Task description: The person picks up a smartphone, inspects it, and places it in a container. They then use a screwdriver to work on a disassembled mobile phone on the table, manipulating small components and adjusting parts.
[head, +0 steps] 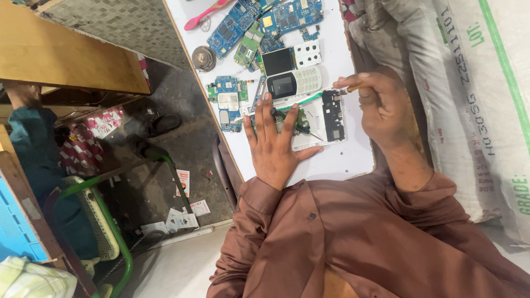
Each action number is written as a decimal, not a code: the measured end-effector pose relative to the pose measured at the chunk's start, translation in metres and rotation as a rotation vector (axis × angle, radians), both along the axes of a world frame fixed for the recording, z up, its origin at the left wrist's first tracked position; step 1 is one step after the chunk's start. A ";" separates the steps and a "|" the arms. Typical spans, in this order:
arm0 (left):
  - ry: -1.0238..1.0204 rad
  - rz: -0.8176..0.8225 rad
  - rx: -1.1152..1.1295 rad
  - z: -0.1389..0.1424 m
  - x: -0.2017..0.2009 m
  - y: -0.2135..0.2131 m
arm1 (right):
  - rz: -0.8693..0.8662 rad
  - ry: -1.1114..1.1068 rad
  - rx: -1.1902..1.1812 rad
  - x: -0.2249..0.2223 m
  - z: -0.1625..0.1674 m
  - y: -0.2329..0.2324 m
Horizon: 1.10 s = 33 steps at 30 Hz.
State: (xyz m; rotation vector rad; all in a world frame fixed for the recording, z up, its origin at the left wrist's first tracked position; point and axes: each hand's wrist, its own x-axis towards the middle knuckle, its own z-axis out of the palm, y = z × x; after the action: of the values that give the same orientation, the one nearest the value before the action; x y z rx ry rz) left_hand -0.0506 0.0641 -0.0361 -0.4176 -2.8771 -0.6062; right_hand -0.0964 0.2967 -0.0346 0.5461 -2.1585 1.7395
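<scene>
My left hand (pixel 274 144) lies flat, fingers spread, on a dismantled white phone frame (pixel 320 118) on the white table (pixel 342 157). A thin dark tool (pixel 291 122) lies under its fingers, across a green circuit board. My right hand (pixel 381 107) is closed around a small orange-tipped tool (pixel 353 87), held just right of the frame's black inner panel (pixel 333 115). A white keypad phone (pixel 293 83) lies just beyond the left fingertips.
Several blue and green circuit boards (pixel 237 25) are scattered at the table's far end, with a pink-handled tool (pixel 203 15) and a round metal part (pixel 203 58). A white printed sack (pixel 475 99) stands right. A green-framed chair (pixel 105 221) and wooden furniture (pixel 66 49) stand left.
</scene>
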 end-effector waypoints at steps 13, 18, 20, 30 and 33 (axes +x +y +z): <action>-0.002 0.009 0.000 -0.002 0.000 0.003 | -0.127 0.087 0.016 -0.001 -0.013 -0.002; 0.005 0.005 -0.001 -0.003 0.000 0.002 | -0.061 0.022 -0.002 0.000 -0.010 -0.004; 0.002 0.005 -0.001 -0.003 0.000 0.002 | -0.013 0.050 -0.012 -0.002 -0.009 -0.007; 0.013 -0.003 -0.009 -0.005 0.001 0.000 | -0.182 0.170 0.085 -0.005 -0.005 -0.009; 0.016 -0.003 -0.005 -0.005 0.001 -0.001 | -0.150 0.165 0.085 -0.004 -0.005 -0.008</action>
State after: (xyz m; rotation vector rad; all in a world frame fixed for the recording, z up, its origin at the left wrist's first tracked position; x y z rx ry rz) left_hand -0.0495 0.0635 -0.0415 -0.4261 -2.8644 -0.5935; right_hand -0.1000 0.2889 -0.0397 0.5155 -2.1072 1.4775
